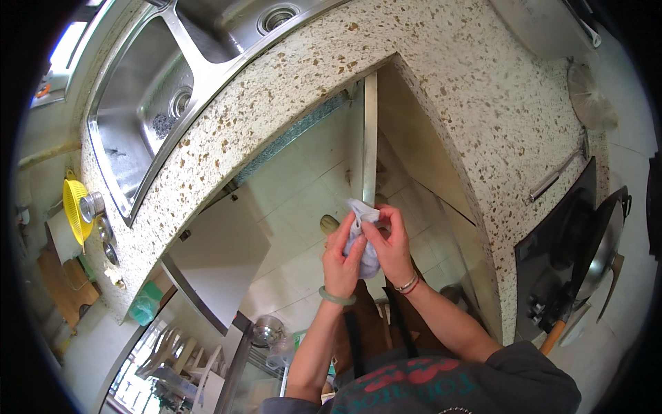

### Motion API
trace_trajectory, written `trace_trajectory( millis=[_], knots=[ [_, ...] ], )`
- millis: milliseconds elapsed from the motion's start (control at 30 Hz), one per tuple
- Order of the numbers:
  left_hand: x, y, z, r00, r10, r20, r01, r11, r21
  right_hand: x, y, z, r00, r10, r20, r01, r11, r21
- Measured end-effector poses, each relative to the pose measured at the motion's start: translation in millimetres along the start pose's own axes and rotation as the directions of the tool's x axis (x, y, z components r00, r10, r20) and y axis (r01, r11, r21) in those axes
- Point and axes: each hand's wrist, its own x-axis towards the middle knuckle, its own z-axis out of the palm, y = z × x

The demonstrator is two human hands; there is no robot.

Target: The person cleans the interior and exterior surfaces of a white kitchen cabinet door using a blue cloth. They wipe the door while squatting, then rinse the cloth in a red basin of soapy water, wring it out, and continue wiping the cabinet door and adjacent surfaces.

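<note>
A pale, crumpled cloth is bunched between my two hands, in front of my body. My left hand, with a green bangle at the wrist, grips its left side, thumb pressed in. On the other side my right hand pinches the cloth between thumb and bent fingers; a red string and a bracelet circle that wrist. Just beyond the cloth's upper end is the metal-edged top of an open cabinet door. Whether the cloth touches that edge I cannot tell.
A speckled stone counter curves around me. It holds a double steel sink at the upper left and a yellow colander at far left. A black stove with a wok is at right. Another white door stands open at left.
</note>
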Motion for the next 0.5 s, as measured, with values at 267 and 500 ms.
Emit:
trace_trajectory(
  millis=[267, 500],
  knots=[
    [12, 8, 21, 0.98, 0.149, -0.132, -0.11, 0.957, 0.269, 15, -12, -3, 0.998, -0.062, -0.023, 0.062, 0.998, -0.009],
    [97, 34, 30, 0.967, 0.191, -0.167, -0.152, 0.963, 0.221, 92, -29, 6, 0.984, -0.127, -0.127, 0.111, 0.986, -0.126]
  ],
)
